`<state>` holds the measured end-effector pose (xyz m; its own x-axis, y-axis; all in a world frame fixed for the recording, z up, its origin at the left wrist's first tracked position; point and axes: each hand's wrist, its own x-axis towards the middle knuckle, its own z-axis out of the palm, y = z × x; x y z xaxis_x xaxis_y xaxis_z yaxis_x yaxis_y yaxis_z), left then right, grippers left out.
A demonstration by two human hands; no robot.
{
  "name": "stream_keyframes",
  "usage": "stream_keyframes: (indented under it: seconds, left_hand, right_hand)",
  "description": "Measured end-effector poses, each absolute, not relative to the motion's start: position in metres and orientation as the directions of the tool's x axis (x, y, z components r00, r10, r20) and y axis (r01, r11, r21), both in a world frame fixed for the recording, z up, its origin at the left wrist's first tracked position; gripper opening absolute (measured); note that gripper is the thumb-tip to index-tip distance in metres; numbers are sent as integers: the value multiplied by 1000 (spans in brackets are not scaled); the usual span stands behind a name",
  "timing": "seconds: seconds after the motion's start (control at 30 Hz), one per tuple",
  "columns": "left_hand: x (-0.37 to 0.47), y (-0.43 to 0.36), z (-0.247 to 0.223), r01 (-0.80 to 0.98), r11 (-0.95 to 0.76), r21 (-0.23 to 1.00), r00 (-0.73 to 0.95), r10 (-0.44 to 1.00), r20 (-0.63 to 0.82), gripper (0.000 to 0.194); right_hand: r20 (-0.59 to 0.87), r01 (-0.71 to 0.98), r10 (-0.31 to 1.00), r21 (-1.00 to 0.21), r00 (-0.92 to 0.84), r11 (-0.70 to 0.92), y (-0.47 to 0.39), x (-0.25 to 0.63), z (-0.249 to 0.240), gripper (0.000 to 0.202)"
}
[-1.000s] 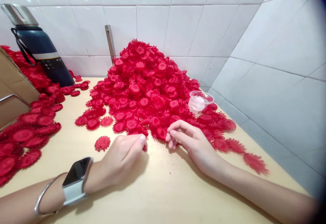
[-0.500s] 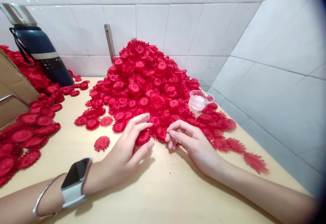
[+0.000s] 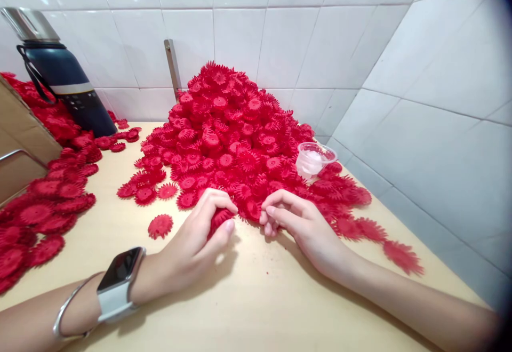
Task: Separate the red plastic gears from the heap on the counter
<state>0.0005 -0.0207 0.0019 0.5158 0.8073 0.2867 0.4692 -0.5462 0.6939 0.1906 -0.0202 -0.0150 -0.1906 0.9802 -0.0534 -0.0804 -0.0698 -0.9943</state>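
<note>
A large heap of red fringed flower discs [image 3: 224, 128] rises on the pale tabletop in front of me. At the heap's near edge, my left hand [image 3: 204, 229] curls its fingers and thumb around a red flower disc [image 3: 219, 220], partly hidden by the fingers. My right hand [image 3: 294, 218] is closed in a pinch just right of it, thumb against index finger; anything held there is too small to make out. A single red disc [image 3: 160, 226] lies flat to the left of my left hand.
On the heap's right side sits a clear plastic cup [image 3: 314, 160] with something whitish inside. A dark blue bottle [image 3: 76, 85] stands at the back left, beside a cardboard box [image 3: 24, 138] and more red discs [image 3: 44, 202]. White tiled walls [image 3: 248, 32] bound the table's back and right.
The fingers of my left hand have bent down and closed around a red flower disc at the heap's edge. My right hand keeps its pinch in the same place.
</note>
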Motion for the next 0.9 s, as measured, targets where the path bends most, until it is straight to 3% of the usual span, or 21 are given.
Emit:
stream_keyframes:
  seconds: [0.3,0.47,0.67,0.9]
  left_hand:
    - [1,-22,8,538,-476,696,530,833,160,22]
    - [-1,-21,5,539,-494,682,520,832,193,29]
    - [-4,-23,8,446,-555,703,611,762,214,17]
    - [1,-22,10,578,-491,652,541,829,144,24]
  right_hand:
    - [-68,-76,981,-994,-179,-83,-20,189,-12,7]
    - [-69,-79,982,-993,-177,-84,-20,189,-12,7]
    - [-73,-81,981,-993,-182,-89,-20,190,-13,7]
    - [-70,-86,980,-992,-189,-88,-20,190,-13,7]
